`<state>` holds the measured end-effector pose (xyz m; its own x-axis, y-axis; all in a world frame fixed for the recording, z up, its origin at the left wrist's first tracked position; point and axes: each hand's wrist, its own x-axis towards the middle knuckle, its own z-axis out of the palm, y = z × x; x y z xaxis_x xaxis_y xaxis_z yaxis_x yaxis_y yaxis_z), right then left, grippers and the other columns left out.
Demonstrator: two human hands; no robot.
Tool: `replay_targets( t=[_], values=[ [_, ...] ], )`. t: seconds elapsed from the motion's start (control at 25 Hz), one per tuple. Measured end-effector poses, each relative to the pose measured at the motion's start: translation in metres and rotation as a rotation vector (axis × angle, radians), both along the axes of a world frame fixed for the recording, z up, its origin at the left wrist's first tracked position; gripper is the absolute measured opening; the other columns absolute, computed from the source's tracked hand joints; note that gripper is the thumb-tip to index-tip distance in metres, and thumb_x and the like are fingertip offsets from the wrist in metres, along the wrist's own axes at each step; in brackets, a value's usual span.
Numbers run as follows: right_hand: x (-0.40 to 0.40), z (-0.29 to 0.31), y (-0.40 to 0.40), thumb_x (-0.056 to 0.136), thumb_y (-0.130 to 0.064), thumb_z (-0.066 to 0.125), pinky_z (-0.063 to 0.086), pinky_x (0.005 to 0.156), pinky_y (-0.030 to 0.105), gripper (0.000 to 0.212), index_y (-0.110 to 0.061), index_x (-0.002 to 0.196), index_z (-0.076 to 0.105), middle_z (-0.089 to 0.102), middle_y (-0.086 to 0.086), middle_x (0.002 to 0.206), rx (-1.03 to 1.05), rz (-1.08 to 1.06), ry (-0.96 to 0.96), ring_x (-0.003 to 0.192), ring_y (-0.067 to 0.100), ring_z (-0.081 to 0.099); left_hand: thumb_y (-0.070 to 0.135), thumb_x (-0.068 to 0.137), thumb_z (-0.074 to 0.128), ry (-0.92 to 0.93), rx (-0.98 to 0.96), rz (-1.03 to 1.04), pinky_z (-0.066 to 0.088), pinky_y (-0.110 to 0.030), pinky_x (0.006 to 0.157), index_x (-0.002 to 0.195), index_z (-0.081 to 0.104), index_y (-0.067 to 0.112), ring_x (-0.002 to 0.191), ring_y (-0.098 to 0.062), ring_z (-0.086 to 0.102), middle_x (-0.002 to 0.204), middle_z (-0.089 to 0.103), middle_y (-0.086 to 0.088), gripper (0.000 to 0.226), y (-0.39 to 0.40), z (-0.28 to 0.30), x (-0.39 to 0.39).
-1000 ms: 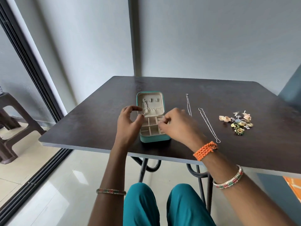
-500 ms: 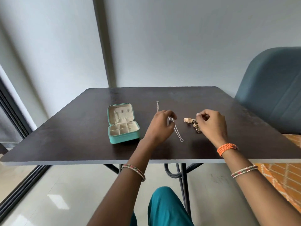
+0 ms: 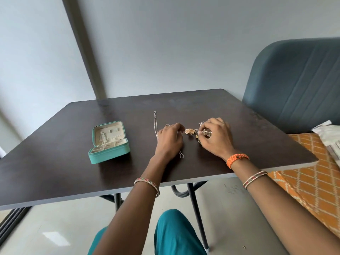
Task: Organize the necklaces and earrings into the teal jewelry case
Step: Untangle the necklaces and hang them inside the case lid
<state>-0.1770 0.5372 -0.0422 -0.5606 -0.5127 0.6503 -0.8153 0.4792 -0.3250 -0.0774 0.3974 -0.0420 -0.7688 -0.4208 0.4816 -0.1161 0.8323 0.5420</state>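
The teal jewelry case (image 3: 110, 154) lies open at the left of the dark table (image 3: 55, 144), with a silver chain hung inside its lid. One silver necklace (image 3: 156, 124) lies straight on the table right of the case. A second necklace (image 3: 181, 155) runs under my left hand (image 3: 170, 141), which rests over it with fingers loosely curled, tips beside a gold earring (image 3: 189, 131). My right hand (image 3: 217, 138) is down on the pile of earrings (image 3: 199, 138), thumb and fingers pinched on one of them.
A blue-grey padded chair (image 3: 294, 85) stands at the table's far right corner. Orange patterned fabric (image 3: 312, 183) with white packets (image 3: 329, 137) on it lies right of the table. The table's front edge is just below my wrists.
Both hands left the case and moved right to the necklaces and earrings. Since half a second ago, my left hand slid toward the gold earring and my right hand dropped onto the pile.
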Motion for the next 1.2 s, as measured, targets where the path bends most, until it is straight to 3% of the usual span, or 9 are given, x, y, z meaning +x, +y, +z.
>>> replay_targets(
  t=[0.16,0.28,0.36,0.44,0.52,0.6,0.92,1.12,1.2],
  values=[
    [0.02,0.0,-0.007,0.073,-0.027,0.059,0.033,0.073,0.032,0.009,-0.02,0.071,0.065,0.064,-0.006,0.077,-0.027,0.096,0.161,0.079,0.018,0.056,0.0,0.08,0.047,0.315,0.051,0.103,0.04,-0.024,0.077,0.084,0.065,0.011,0.085,-0.018,0.057,0.085,0.068,0.0,0.021,0.004,0.004,0.019],
    [0.042,0.001,-0.023,0.078,-0.024,0.056,0.045,0.062,0.033,0.012,-0.018,0.068,0.062,0.062,-0.005,0.065,-0.115,0.239,0.048,0.062,0.016,0.056,0.001,0.08,0.048,0.424,0.146,0.251,0.041,-0.026,0.074,0.081,0.065,0.012,0.083,-0.019,0.057,0.083,0.068,0.001,0.02,-0.004,0.004,0.027],
    [0.055,0.001,-0.039,0.081,-0.027,0.056,0.048,0.056,0.034,0.014,-0.018,0.072,0.062,0.062,-0.004,0.062,-0.085,0.262,-0.066,0.058,0.016,0.056,0.002,0.083,0.047,0.415,0.292,0.347,0.043,-0.027,0.075,0.088,0.066,0.011,0.085,-0.023,0.061,0.088,0.069,-0.002,0.021,-0.013,0.002,0.03],
    [0.058,-0.001,-0.053,0.082,-0.033,0.058,0.049,0.059,0.032,0.015,-0.019,0.08,0.064,0.065,-0.003,0.068,0.007,0.19,-0.135,0.065,0.019,0.06,0.003,0.086,0.047,0.35,0.444,0.411,0.039,-0.017,0.074,0.1,0.065,0.007,0.087,-0.018,0.06,0.098,0.069,-0.006,0.024,-0.019,0.0,0.032],
    [0.055,-0.002,-0.062,0.082,-0.036,0.06,0.049,0.063,0.03,0.019,-0.018,0.084,0.065,0.067,0.001,0.075,0.061,0.101,-0.209,0.074,0.024,0.062,0.002,0.086,0.045,0.266,0.486,0.43,0.033,-0.009,0.072,0.109,0.063,0.004,0.087,-0.013,0.055,0.104,0.067,-0.007,0.029,-0.021,-0.002,0.034],
    [0.052,-0.002,-0.067,0.081,-0.038,0.061,0.047,0.065,0.03,0.021,-0.019,0.085,0.065,0.068,0.002,0.078,0.102,0.041,-0.262,0.08,0.025,0.062,0.001,0.085,0.044,0.23,0.491,0.415,0.035,-0.011,0.073,0.111,0.063,0.005,0.09,-0.017,0.059,0.105,0.068,-0.008,0.033,-0.02,-0.003,0.035],
    [0.053,-0.002,-0.07,0.088,-0.028,0.058,0.038,0.065,0.027,0.011,-0.02,0.086,0.066,0.064,0.002,0.095,0.18,-0.023,-0.221,0.091,0.027,0.061,0.004,0.086,0.046,0.166,0.517,0.409,0.038,-0.018,0.072,0.108,0.065,0.011,0.087,-0.018,0.061,0.093,0.065,-0.004,0.029,-0.018,-0.004,0.035],
    [0.07,0.008,-0.079,0.094,-0.014,0.045,0.047,0.083,0.039,0.028,-0.002,0.118,0.055,0.054,0.017,0.121,0.497,-0.145,-0.105,0.11,0.034,0.057,0.006,0.086,0.047,0.186,0.529,0.41,0.039,-0.021,0.069,0.099,0.066,0.012,0.076,-0.017,0.057,0.084,0.063,-0.002,0.025,-0.017,-0.003,0.036],
    [0.072,0.013,-0.079,0.093,-0.009,0.046,0.048,0.084,0.038,0.029,0.0,0.12,0.054,0.054,0.019,0.123,0.543,-0.144,-0.139,0.111,0.036,0.057,0.007,0.085,0.046,0.243,0.575,0.412,0.045,-0.026,0.063,0.092,0.066,0.014,0.066,-0.023,0.058,0.075,0.065,-0.005,0.022,-0.018,-0.002,0.035]
  ],
)
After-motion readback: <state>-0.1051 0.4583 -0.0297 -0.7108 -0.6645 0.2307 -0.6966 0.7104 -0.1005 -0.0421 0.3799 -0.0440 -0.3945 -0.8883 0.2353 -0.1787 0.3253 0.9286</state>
